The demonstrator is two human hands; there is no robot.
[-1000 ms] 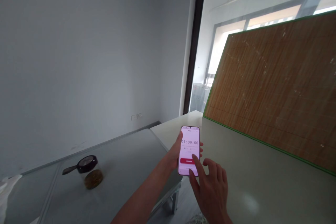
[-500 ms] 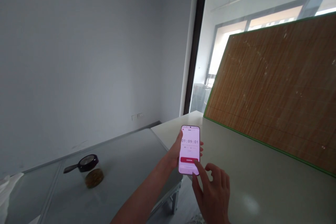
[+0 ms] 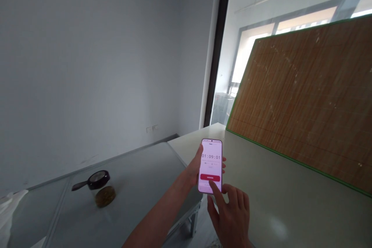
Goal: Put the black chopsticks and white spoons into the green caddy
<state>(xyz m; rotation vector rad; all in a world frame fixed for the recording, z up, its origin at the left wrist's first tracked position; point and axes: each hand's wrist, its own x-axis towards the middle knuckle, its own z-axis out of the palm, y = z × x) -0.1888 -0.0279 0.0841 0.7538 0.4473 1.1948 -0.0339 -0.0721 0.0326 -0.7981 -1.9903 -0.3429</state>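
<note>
My left hand (image 3: pixel 195 167) is wrapped round a smartphone (image 3: pixel 210 166), its thumb along the left edge and fingertips showing at the right edge. The lit screen reads 01:09:01 above a red button. Over the lower screen, my right hand (image 3: pixel 232 211) has its index finger stretched out, the tip just below the red button. Whether that fingertip touches the glass I cannot tell. The right thumb stands apart from the index finger, the other fingers are bent, and nothing is in the hand.
On the grey table (image 3: pixel 139 178) at left stands a clear container (image 3: pixel 105 197) with a black rim, dark handle and brown contents. White material (image 3: pixel 13 211) lies at the far left. A green-edged bamboo-patterned board (image 3: pixel 302 100) leans above the pale table (image 3: pixel 290 178) by the window.
My right hand has moved left and slightly down, its index fingertip shifting from the red button's right end to just below its middle. The phone stays in my left hand.
</note>
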